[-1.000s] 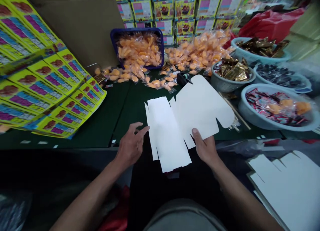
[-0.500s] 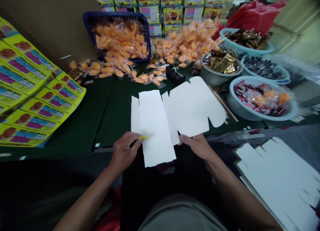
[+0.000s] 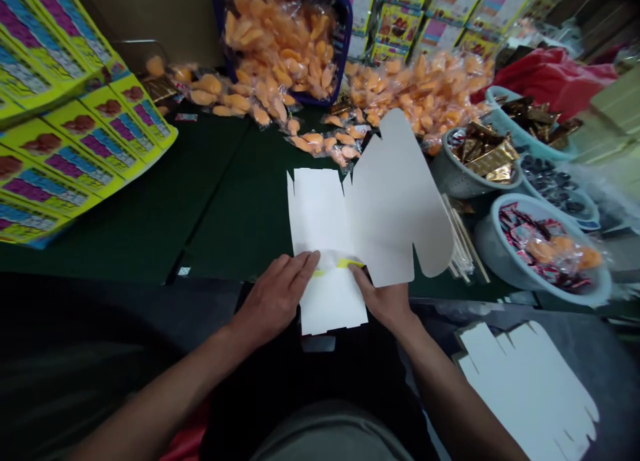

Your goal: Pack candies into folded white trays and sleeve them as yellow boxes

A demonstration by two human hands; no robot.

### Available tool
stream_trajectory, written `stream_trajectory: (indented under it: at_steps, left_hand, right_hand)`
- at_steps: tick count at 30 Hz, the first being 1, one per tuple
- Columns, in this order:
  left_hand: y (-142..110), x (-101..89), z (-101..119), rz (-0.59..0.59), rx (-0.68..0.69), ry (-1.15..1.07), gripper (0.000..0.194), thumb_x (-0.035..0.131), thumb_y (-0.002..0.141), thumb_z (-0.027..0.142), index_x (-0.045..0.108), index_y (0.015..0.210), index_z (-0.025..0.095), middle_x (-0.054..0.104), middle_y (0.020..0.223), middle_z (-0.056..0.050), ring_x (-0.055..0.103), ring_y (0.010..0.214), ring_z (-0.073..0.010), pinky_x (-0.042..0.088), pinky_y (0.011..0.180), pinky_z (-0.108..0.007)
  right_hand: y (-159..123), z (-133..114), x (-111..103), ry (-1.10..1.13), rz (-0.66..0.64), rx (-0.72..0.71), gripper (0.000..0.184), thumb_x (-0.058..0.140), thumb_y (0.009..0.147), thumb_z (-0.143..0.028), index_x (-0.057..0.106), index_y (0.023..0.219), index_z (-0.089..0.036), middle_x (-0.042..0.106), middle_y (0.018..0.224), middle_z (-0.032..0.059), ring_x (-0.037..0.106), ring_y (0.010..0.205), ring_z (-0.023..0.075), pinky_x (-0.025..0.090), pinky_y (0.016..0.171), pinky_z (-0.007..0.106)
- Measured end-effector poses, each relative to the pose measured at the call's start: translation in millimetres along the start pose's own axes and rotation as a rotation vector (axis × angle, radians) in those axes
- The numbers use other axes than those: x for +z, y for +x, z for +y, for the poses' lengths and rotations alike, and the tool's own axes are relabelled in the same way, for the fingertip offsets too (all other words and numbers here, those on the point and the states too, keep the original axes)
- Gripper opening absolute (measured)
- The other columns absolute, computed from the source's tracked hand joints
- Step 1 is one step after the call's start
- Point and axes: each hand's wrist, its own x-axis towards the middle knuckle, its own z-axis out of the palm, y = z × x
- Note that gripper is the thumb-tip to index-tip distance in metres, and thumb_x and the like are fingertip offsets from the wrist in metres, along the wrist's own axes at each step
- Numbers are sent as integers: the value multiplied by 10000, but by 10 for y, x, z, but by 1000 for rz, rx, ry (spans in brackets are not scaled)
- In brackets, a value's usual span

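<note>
A white die-cut cardboard box blank (image 3: pixel 325 211) lies partly folded at the table's front edge, its plain side up and its wide lid panel raised to the right. My left hand (image 3: pixel 277 291) presses on the left side of the blank, fingers extended over a fold. On the right side, my right hand (image 3: pixel 385 301) grips the edge beneath the lid panel, thumb on top at the inner flap. Yellow printed edges show between the two hands, where small flaps are bent inward. The blank's front panel hangs over my lap.
Printed yellow boxes (image 3: pixel 90 141) are stacked at left. A blue basket (image 3: pixel 346 48) holds wrapped orange pieces, with more piled beside it. Bowls of wrapped packets, including a light blue bowl (image 3: pixel 520 264), stand at right near thin sticks (image 3: pixel 463 248). Flat blanks (image 3: pixel 530 388) lie lower right.
My left hand has moved inward and flattened onto the blank. Side flaps have folded up, and the lid panel is tilted higher. The view has shifted left and downward.
</note>
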Motion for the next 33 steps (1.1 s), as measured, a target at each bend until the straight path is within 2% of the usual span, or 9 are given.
stream_trajectory:
  at_steps: [4, 8, 12, 15, 18, 20, 24, 30, 33]
  left_hand:
    - [-60, -2, 105, -131, -19, 110, 879, 407, 968, 28, 20, 1743, 175, 251, 1766, -242, 571, 1344, -416, 471, 1073, -577]
    - [-67, -87, 125, -179, 29, 91, 961, 476, 914, 49, -24, 1730, 127, 68, 1782, -284, 555, 1349, -473, 477, 1043, -625]
    - [-115, -84, 104, -56, -18, -106, 807, 520, 939, 84, 176, 1667, 148, 139, 1782, -279, 473, 1480, -437, 468, 1087, -625]
    - [-138, -11, 122, 94, -117, -233, 396, 551, 997, 140, 476, 1382, 196, 245, 1770, -242, 510, 1461, -379, 466, 1081, -583]
    - [-91, 64, 197, 245, -216, -318, 119, 541, 1056, 204, 591, 1160, 231, 408, 1718, -159, 575, 1389, -316, 446, 1085, -529]
    - [-32, 102, 268, 309, -267, -344, 158, 532, 1075, 255, 626, 1202, 244, 463, 1688, -129, 585, 1361, -300, 431, 1086, -522]
    - [66, 165, 389, 375, -326, -341, 220, 592, 1057, 374, 661, 1212, 235, 509, 1656, -120, 590, 1282, -302, 422, 1058, -524]
    - [148, 244, 439, 494, -419, -367, 178, 583, 1061, 314, 692, 951, 226, 687, 1454, -59, 598, 1130, -247, 437, 1032, -481]
    - [196, 259, 445, 554, -455, -371, 216, 593, 1052, 280, 634, 850, 216, 729, 1367, -58, 608, 1086, -232, 451, 1018, -465]
  right_hand:
    - [4, 14, 37, -1, 34, -10, 422, 783, 894, -501, 777, 1186, -196, 744, 1252, 184, 577, 1402, 411, 351, 1282, 610]
    - [5, 30, 44, -78, 50, -33, 394, 769, 904, -505, 785, 1129, -181, 772, 1155, 186, 653, 1289, 406, 398, 1245, 595]
    - [16, 78, -10, -96, 26, -55, 279, 746, 909, -482, 760, 914, -203, 778, 917, 111, 741, 998, 333, 548, 1094, 553]
    - [27, 130, -126, -3, -52, -82, 209, 715, 922, -416, 744, 940, -210, 767, 923, 89, 743, 866, 274, 635, 863, 434]
    - [24, 159, -269, 39, -164, -158, 129, 657, 929, -312, 750, 937, -224, 753, 983, 86, 733, 893, 247, 627, 807, 372]
    - [9, 158, -346, 93, -261, -157, 114, 672, 901, -278, 755, 961, -228, 749, 1012, 83, 728, 915, 238, 629, 812, 355]
    - [-29, 133, -380, 261, -365, -104, 293, 791, 865, -349, 742, 1134, -244, 746, 1201, 95, 729, 1070, 262, 635, 922, 393]
    - [-73, 80, -197, 229, -171, -33, 330, 853, 860, -470, 750, 1073, -240, 785, 1082, 78, 728, 1119, 290, 551, 1107, 493]
    - [-71, 58, -226, 224, -132, -16, 382, 858, 850, -480, 739, 1105, -222, 784, 1065, 83, 730, 1083, 288, 543, 1114, 502]
